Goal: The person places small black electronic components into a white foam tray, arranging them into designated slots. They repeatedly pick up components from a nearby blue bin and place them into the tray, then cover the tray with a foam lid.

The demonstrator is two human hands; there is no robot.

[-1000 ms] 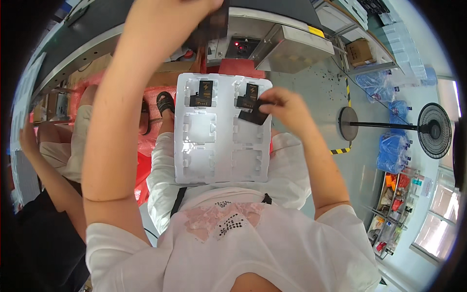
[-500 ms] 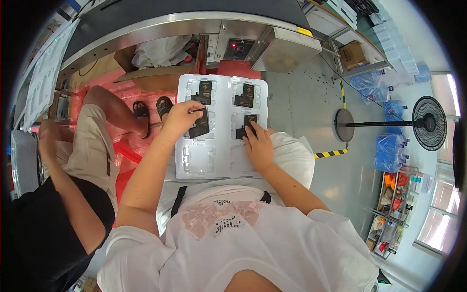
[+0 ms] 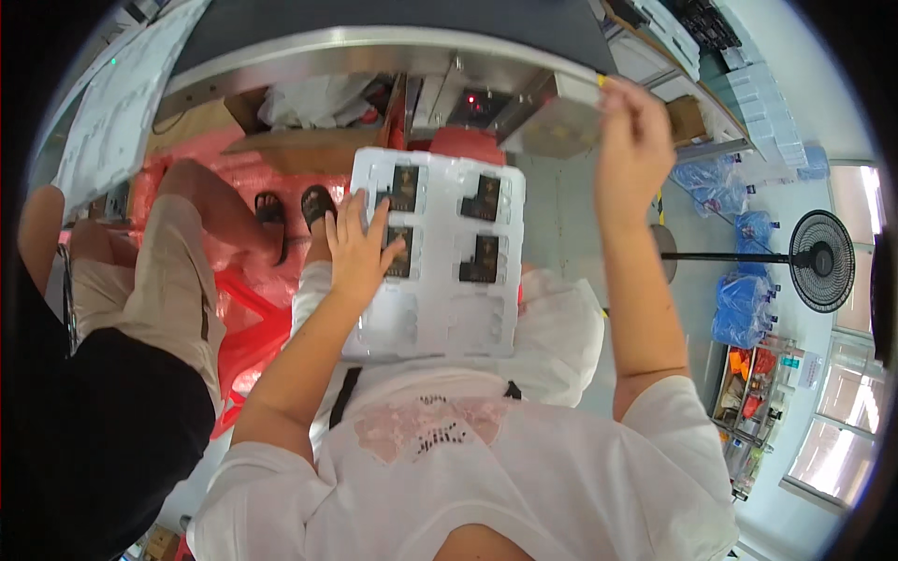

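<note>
A white moulded plastic tray (image 3: 430, 323) rests on my lap. Flat black L-shaped phone batteries lie in its far and middle pockets: one far left (image 3: 405, 187), one far right (image 3: 481, 197), one middle right (image 3: 480, 259) and one middle left (image 3: 400, 266). The near two pockets hold none. Spread over the tray's left side, the fingers of my left hand (image 3: 355, 254) reach across the two left batteries, partly covering them. My right hand (image 3: 638, 131) is raised away from the tray, beside a metal box under the bench; its fingers are smeared by motion.
A dark-topped bench (image 3: 374, 33) with a metal edge spans the far side, and the metal box (image 3: 554, 117) hangs beneath it. An open carton (image 3: 318, 150) stands under it. Another person's legs (image 3: 173, 252) are close on my left. A black fan (image 3: 821, 262) stands to the right.
My right hand has left the middle right battery and swung up and right, off the tray. My left hand has let go of the middle left battery, its fingers now spread.
</note>
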